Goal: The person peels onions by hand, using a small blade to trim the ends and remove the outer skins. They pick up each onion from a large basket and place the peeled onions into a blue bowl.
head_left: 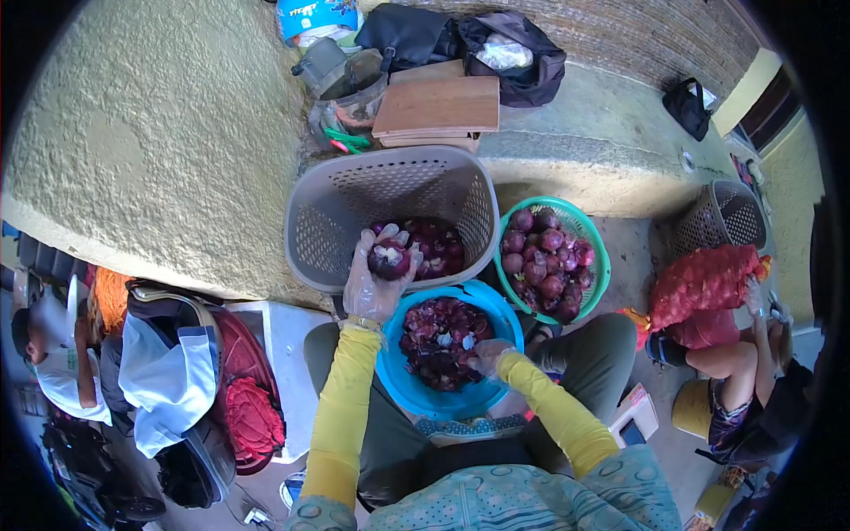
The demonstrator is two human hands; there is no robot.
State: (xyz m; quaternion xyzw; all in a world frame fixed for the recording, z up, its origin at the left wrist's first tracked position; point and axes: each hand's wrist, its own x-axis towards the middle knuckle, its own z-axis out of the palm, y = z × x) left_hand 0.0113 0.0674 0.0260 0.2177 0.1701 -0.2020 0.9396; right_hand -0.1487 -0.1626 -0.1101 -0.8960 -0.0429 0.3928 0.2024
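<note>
My left hand [372, 288], in a clear plastic glove, holds a red onion [390, 261] over the near side of a tall grey perforated basket [305, 221]. More peeled red onions [443, 241] lie at the bottom of that basket. Between my knees a blue basin [403, 396] holds a heap of dark red onion skins [443, 332]. My right hand [494, 357], also gloved, is closed at the basin's right side above the skins; what its fingers hold, if anything, I cannot make out. A green colander [605, 265] full of red onions stands to the right of the basket.
Stacked boards [438, 106], black bags [407, 35] and a grey container [323, 66] rest on the ledge ahead. To the right, a person [753, 389] sits by a red mesh sack [708, 288] of onions. Another person [62, 354] is at far left, beyond a red tub [257, 354].
</note>
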